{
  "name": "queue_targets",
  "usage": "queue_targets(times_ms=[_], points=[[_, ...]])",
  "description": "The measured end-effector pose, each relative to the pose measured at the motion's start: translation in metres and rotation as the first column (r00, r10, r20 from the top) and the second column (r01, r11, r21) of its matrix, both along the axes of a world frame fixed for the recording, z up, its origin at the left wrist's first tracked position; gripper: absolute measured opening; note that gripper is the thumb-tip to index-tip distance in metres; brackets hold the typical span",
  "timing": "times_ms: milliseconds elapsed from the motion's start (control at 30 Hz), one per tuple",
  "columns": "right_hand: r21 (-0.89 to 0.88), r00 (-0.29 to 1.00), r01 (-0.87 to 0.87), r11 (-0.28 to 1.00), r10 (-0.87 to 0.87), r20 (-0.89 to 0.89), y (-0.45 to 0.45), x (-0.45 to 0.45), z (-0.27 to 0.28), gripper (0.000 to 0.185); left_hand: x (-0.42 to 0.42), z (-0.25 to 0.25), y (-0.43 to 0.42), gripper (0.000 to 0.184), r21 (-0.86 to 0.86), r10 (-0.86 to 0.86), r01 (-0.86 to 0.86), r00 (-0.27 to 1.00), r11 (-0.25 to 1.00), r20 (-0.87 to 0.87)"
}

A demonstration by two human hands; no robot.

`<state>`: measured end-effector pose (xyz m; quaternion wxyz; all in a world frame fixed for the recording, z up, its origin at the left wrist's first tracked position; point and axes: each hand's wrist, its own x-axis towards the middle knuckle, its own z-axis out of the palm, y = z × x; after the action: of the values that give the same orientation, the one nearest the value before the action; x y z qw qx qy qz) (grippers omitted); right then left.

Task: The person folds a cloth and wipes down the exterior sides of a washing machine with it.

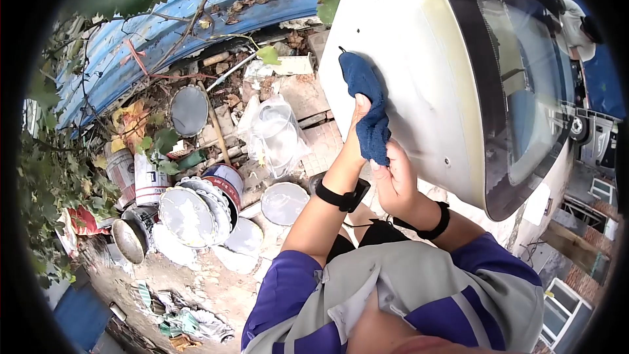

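A dark blue cloth (pixel 373 132) hangs bunched and twisted between my two hands, in front of a white car panel (pixel 419 85). My left hand (pixel 358 121) is closed around its middle, thumb on top. Lower down, my right hand (pixel 398 180) pinches the cloth's near end between thumb and fingers. The upper part of the cloth, with a small dark loop at its tip, lies over or just in front of the panel; I cannot tell whether it touches. A black band is on each wrist.
Dark car glass (pixel 517 92) borders the panel on the right. At left, several paint buckets (pixel 152 180) and round lids (pixel 187 216) crowd the ground near a clear plastic bag (pixel 275 134). A wooden stick (pixel 215 124) lies behind them. Blue corrugated sheeting (pixel 131 46) and vines stand beyond.
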<state>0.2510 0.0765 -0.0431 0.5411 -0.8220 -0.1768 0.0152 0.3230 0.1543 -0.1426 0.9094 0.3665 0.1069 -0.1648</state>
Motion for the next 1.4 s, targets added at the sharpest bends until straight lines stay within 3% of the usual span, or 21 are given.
queue_targets(times_ms=[33, 100, 167, 200, 267, 333, 500, 533, 567, 667, 700, 800, 833, 933, 1000, 1067, 1133, 1167, 1267, 1367, 1400], points=[[-0.024, 0.996, -0.058, 0.998, 0.059, 0.073, -0.004, -0.004, 0.015, 0.031, -0.014, 0.015, 0.003, 0.074, 0.063, 0.020, -0.026, 0.995, 0.998, 0.097], [-0.138, 0.971, -0.142, 0.980, 0.165, 0.172, -0.018, -0.011, 0.048, 0.029, -0.040, 0.056, 0.011, 0.057, 0.423, -0.062, -0.162, 0.881, 0.892, 0.468], [-0.238, 0.950, -0.194, 0.952, 0.243, 0.196, -0.032, -0.021, 0.079, 0.026, -0.051, 0.078, 0.015, 0.027, 0.494, -0.132, -0.310, 0.727, 0.812, 0.674], [-0.291, 0.937, -0.194, 0.937, 0.265, 0.229, -0.042, -0.028, 0.084, 0.024, -0.058, 0.090, 0.014, 0.020, 0.467, -0.162, -0.490, 0.543, 0.736, 0.824], [-0.369, 0.931, -0.161, 0.915, 0.265, 0.250, -0.060, -0.043, 0.095, 0.021, -0.069, 0.086, -0.001, 0.021, 0.555, -0.218, -0.536, 0.565, 0.636, 0.796], [-0.415, 0.952, -0.097, 0.904, 0.207, 0.227, -0.069, -0.052, 0.111, 0.030, -0.073, 0.101, -0.016, 0.034, 0.592, -0.295, -0.586, 0.527, 0.553, 0.797], [-0.326, 0.998, -0.009, 0.945, 0.029, 0.056, -0.072, -0.070, 0.109, 0.041, -0.056, 0.135, -0.026, 0.043, 0.593, -0.180, -0.619, 0.598, 0.515, 0.781], [-0.304, 1.000, 0.004, 0.953, -0.001, 0.010, -0.067, -0.070, 0.104, 0.043, -0.043, 0.142, -0.023, 0.038, 0.561, -0.137, -0.677, 0.573, 0.477, 0.808], [-0.370, 0.996, -0.005, 0.929, 0.039, 0.086, -0.055, -0.059, 0.108, 0.047, -0.028, 0.145, -0.018, 0.036, 0.606, -0.181, -0.673, 0.592, 0.425, 0.785], [-0.296, 0.982, 0.095, 0.950, -0.041, 0.184, -0.025, -0.037, 0.105, 0.050, 0.014, 0.159, -0.004, 0.044, 0.644, -0.138, -0.695, 0.639, 0.319, 0.757], [-0.291, 0.983, 0.096, 0.952, -0.044, 0.180, -0.023, -0.040, 0.104, 0.051, 0.021, 0.154, -0.004, 0.042, 0.570, -0.137, -0.776, 0.554, 0.270, 0.821], [-0.339, 0.978, 0.105, 0.935, -0.036, 0.203, -0.022, -0.046, 0.103, 0.055, -0.002, 0.136, -0.009, 0.038, 0.599, -0.190, -0.745, 0.569, 0.292, 0.800], [-0.400, 0.974, 0.108, 0.910, -0.016, 0.227, -0.026, -0.055, 0.105, 0.056, -0.015, 0.138, -0.012, 0.033, 0.534, -0.134, -0.771, 0.523, 0.346, 0.842], [-0.527, 0.954, 0.096, 0.844, 0.074, 0.292, -0.044, -0.086, 0.096, 0.060, -0.063, 0.125, -0.021, 0.041, 0.612, -0.220, -0.646, 0.584, 0.456, 0.781], [-0.520, 0.970, 0.071, 0.851, 0.062, 0.235, -0.052, -0.097, 0.092, 0.059, -0.074, 0.126, -0.022, 0.045, 0.679, -0.294, -0.595, 0.619, 0.430, 0.729], [-0.516, 0.965, 0.090, 0.852, 0.054, 0.256, -0.056, -0.090, 0.093, 0.057, -0.071, 0.133, -0.022, 0.048, 0.699, -0.320, -0.639, 0.622, 0.320, 0.715], [-0.459, 0.943, 0.075, 0.885, 0.087, 0.322, -0.053, -0.076, 0.094, 0.058, -0.058, 0.149, -0.012, 0.040, 0.695, -0.313, -0.661, 0.622, 0.282, 0.718], [-0.443, 0.954, 0.077, 0.893, 0.063, 0.293, -0.043, -0.068, 0.101, 0.060, -0.045, 0.151, -0.009, 0.037, 0.627, -0.288, -0.747, 0.564, 0.221, 0.774], [-0.364, 0.951, 0.135, 0.922, -0.016, 0.310, -0.022, -0.044, 0.097, 0.066, -0.010, 0.161, 0.006, 0.039, 0.699, -0.333, -0.704, 0.633, 0.128, 0.699], [-0.492, 0.921, 0.211, 0.844, -0.003, 0.389, -0.009, -0.039, 0.107, 0.064, -0.008, 0.165, 0.013, 0.040, 0.642, -0.347, -0.757, 0.574, 0.120, 0.742], [-0.482, 0.920, 0.188, 0.856, 0.019, 0.392, -0.011, -0.045, 0.104, 0.065, -0.017, 0.171, 0.019, 0.038, 0.793, -0.480, -0.602, 0.669, 0.097, 0.567]])
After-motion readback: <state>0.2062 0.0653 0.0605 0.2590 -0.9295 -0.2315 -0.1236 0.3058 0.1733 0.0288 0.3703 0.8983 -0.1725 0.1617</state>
